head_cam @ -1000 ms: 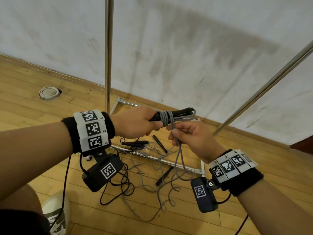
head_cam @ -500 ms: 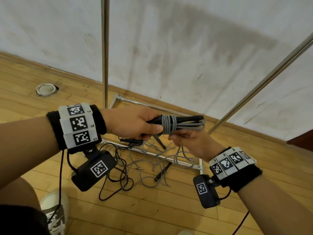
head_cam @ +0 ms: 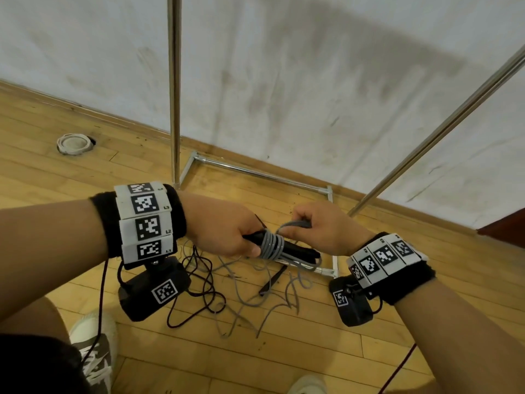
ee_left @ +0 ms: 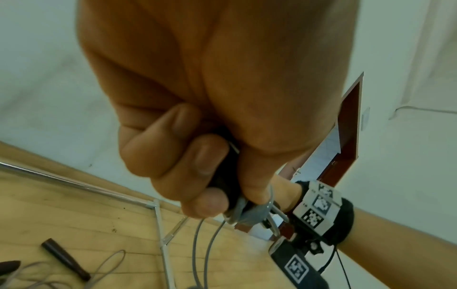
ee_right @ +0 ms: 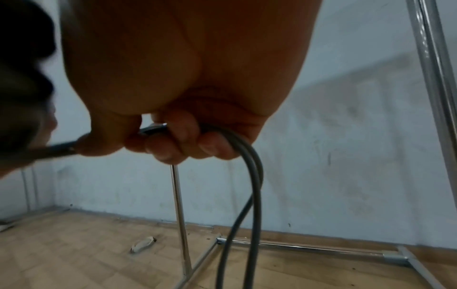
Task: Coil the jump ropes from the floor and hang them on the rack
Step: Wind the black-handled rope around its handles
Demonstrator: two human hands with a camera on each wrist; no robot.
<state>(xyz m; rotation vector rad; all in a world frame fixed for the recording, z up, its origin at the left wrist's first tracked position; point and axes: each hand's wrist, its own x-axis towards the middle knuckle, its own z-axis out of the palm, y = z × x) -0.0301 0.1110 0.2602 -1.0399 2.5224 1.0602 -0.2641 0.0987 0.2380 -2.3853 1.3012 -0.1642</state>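
Clenched around the black handles (head_cam: pixel 287 245), the left hand (head_cam: pixel 224 228) steadies the bundle above the floor, grey cord (head_cam: pixel 271 243) wrapped round it. Left wrist view: fingers (ee_left: pixel 197 162) curled tight. Right wrist view: right hand (ee_right: pixel 173 140) grips the doubled cord; I'd keep turns snug.

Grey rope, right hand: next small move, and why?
Probably carry the grey cord in the right hand over the black handles for another wrap. The left hand grips them, several turns are on, and slack hangs toward the floor.
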